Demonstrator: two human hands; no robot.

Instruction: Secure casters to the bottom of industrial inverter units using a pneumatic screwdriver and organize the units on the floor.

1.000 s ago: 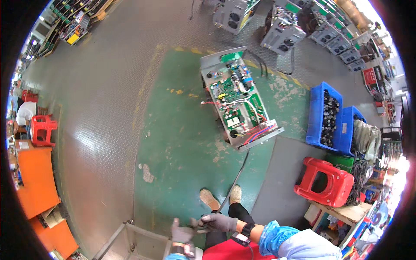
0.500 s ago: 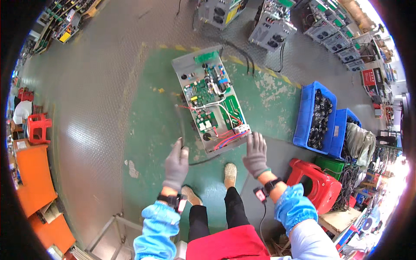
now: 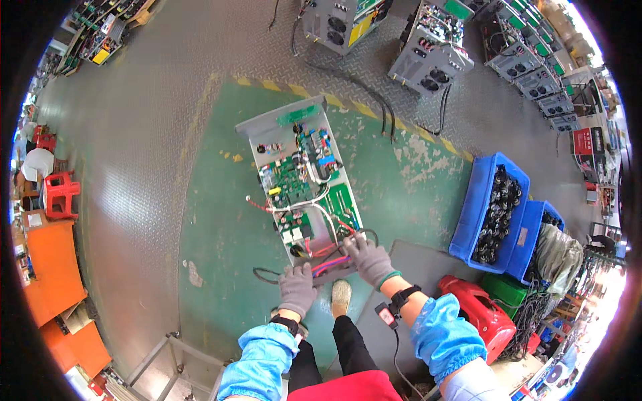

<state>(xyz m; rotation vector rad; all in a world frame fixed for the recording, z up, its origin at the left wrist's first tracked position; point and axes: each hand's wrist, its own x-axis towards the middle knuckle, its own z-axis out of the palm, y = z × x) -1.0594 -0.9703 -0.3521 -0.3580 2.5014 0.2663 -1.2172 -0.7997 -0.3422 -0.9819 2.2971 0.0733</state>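
A grey open metal chassis [image 3: 283, 120] fitted with green circuit boards [image 3: 287, 177] and bundled wires lies on the floor before me. My gloved left hand [image 3: 297, 291] is at its near left corner, fingers curled on a black cable [image 3: 266, 273] that loops out beside the hand. At the near right corner, my gloved right hand [image 3: 371, 260] bends its fingers over the same black cable, whose loop shows just past the fingertips. Red and blue wires [image 3: 329, 264] run along the near end between both hands. The gloves partly hide the cable and the near edge.
Two blue bins [image 3: 468, 220] stand to the right, one with black parts inside. Near them are a red stool [image 3: 478, 317] and a green crate [image 3: 503, 294]. Grey machine units [image 3: 431, 67] stand at the back. A metal frame [image 3: 160, 361] is at lower left.
Both hands have come down to the near end of the chassis and closer together. The cable's blurred upright length has dropped into a loop. The view has shifted, with the chassis lower and further left.
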